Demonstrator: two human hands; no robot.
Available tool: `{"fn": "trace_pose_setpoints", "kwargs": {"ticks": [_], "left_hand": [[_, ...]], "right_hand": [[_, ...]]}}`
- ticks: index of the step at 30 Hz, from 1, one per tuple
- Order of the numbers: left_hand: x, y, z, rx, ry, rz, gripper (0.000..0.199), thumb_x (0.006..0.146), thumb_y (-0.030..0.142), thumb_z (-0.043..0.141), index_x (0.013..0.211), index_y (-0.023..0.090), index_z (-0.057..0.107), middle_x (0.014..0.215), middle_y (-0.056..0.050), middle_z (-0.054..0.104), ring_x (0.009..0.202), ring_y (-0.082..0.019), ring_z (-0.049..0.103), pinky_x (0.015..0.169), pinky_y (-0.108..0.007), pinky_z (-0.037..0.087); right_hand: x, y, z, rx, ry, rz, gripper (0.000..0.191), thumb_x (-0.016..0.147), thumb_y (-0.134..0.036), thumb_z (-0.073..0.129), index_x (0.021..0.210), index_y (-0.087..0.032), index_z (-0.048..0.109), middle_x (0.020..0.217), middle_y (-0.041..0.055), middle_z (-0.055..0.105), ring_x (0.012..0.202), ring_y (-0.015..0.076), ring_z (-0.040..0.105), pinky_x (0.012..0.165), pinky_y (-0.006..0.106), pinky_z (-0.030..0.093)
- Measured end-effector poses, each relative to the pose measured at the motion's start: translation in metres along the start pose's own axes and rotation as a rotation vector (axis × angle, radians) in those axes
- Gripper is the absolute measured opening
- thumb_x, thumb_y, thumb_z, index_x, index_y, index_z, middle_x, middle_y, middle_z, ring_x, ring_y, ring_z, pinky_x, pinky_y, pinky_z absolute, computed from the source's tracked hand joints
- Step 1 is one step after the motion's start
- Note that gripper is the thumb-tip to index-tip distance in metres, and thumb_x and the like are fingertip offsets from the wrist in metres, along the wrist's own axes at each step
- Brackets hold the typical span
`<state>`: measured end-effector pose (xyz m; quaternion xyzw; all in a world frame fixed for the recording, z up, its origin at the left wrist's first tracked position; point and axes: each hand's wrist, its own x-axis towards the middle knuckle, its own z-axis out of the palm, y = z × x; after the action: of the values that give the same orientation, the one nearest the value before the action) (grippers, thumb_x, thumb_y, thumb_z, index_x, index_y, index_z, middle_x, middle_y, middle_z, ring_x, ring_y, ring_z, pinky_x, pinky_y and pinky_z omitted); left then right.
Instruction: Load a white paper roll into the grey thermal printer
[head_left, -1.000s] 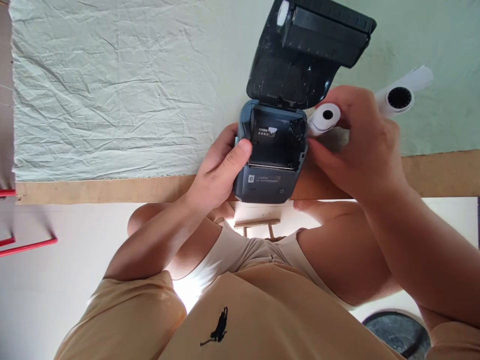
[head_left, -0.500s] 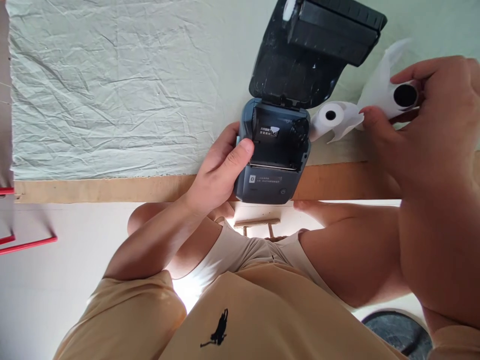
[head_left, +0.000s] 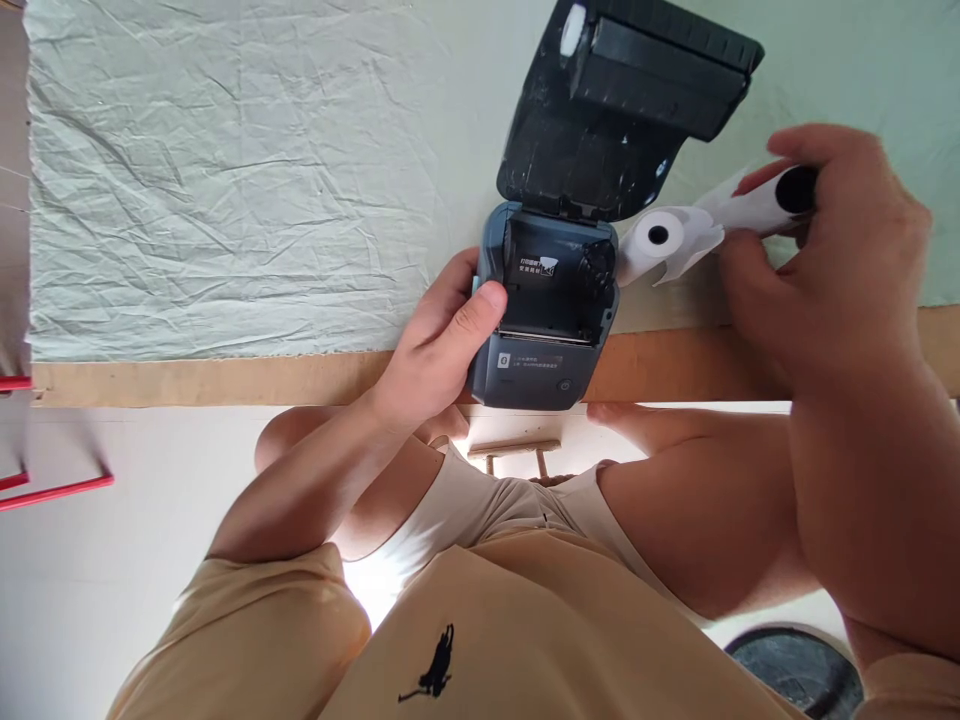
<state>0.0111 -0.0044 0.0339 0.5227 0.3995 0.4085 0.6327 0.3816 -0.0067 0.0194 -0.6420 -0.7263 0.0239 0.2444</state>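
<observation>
My left fingers (head_left: 480,308) clasped the open printer (head_left: 529,385) as my right fingers (head_left: 821,142), having left the small roll (head_left: 643,252) just right of it, pinched the big roll (head_left: 759,206) farther right, neither yet inside.

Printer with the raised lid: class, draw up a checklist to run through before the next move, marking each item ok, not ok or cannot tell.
1. Printer steadied by the left hand: ok.
2. Lid swung open: ok.
3. Large-core roll in the right hand's grasp: ok.
4. Small-core roll seated in the bay: not ok, it lies outside, beside the printer.
5. Small-core roll tidily wound: not ok, loose paper sticks out at its side.
6. Printer switched off: cannot tell from its power button.
</observation>
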Motion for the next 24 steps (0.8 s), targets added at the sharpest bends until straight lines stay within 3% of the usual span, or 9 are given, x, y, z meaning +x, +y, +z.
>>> {"fn": "trace_pose_setpoints", "kwargs": {"ticks": [4, 6, 9, 13, 17, 21, 24], "left_hand": [[0.0, -0.007, -0.002, -0.003, -0.003, 0.052, 0.072, 0.114, 0.097, 0.077, 0.131, 0.028, 0.086, 0.119, -0.006, 0.09, 0.105, -0.027, 0.089, 0.093, -0.042, 0.076], [0.0, -0.008, -0.002, -0.014, -0.015, 0.059, 0.072, 0.113, 0.097, 0.076, 0.131, 0.028, 0.087, 0.119, -0.007, 0.09, 0.105, -0.026, 0.089, 0.092, -0.041, 0.076], [0.0, -0.009, -0.001, -0.036, -0.011, 0.04, 0.07, 0.115, 0.096, 0.075, 0.131, 0.029, 0.086, 0.109, -0.006, 0.086, 0.103, -0.027, 0.087, 0.092, -0.042, 0.076], [0.0, -0.007, -0.002, -0.018, -0.007, 0.017, 0.07, 0.114, 0.096, 0.074, 0.13, 0.028, 0.084, 0.11, -0.007, 0.086, 0.098, -0.027, 0.083, 0.091, -0.042, 0.074], [-0.001, -0.007, -0.002, -0.014, -0.016, -0.003, 0.068, 0.113, 0.094, 0.077, 0.131, 0.029, 0.084, 0.111, -0.007, 0.086, 0.097, -0.026, 0.081, 0.093, -0.041, 0.073], [-0.001, -0.006, -0.002, -0.021, -0.005, -0.002, 0.067, 0.113, 0.093, 0.078, 0.13, 0.029, 0.084, 0.114, -0.006, 0.088, 0.099, -0.027, 0.082, 0.094, -0.042, 0.074], [0.0, -0.006, -0.002, -0.031, -0.016, 0.016, 0.066, 0.112, 0.091, 0.083, 0.132, 0.028, 0.086, 0.121, -0.007, 0.091, 0.102, -0.026, 0.084, 0.093, -0.041, 0.073]], "right_hand": [[0.002, 0.009, 0.003, 0.034, -0.037, 0.06, 0.069, 0.108, -0.052, 0.094, 0.171, -0.039, 0.07, 0.151, 0.0107, 0.083, 0.129, 0.0309, 0.087, 0.105, 0.057, 0.078], [0.003, 0.016, 0.006, 0.124, -0.072, 0.105, 0.078, 0.103, -0.045, 0.098, 0.174, -0.038, 0.066, 0.154, 0.0113, 0.081, 0.123, 0.0282, 0.087, 0.099, 0.051, 0.077], [0.004, 0.025, 0.009, 0.113, -0.055, 0.094, 0.089, 0.096, -0.031, 0.098, 0.177, -0.035, 0.061, 0.153, 0.0127, 0.082, 0.127, 0.0298, 0.087, 0.106, 0.053, 0.076], [0.004, 0.026, 0.008, 0.061, -0.052, 0.041, 0.086, 0.096, -0.04, 0.099, 0.175, -0.035, 0.063, 0.152, 0.0138, 0.079, 0.143, 0.0342, 0.085, 0.107, 0.052, 0.075], [0.002, 0.018, 0.007, 0.102, -0.044, 0.029, 0.094, 0.095, -0.018, 0.086, 0.181, -0.038, 0.056, 0.154, 0.0111, 0.084, 0.135, 0.0306, 0.087, 0.114, 0.054, 0.075], [0.005, 0.02, 0.01, 0.062, -0.039, 0.034, 0.094, 0.088, -0.034, 0.106, 0.175, -0.034, 0.069, 0.151, 0.0165, 0.08, 0.151, 0.039, 0.081, 0.122, 0.062, 0.074], [0.011, 0.022, 0.008, 0.121, -0.013, 0.036, 0.089, 0.091, -0.037, 0.107, 0.173, -0.032, 0.074, 0.148, 0.0147, 0.078, 0.145, 0.0379, 0.081, 0.119, 0.06, 0.074]]}}
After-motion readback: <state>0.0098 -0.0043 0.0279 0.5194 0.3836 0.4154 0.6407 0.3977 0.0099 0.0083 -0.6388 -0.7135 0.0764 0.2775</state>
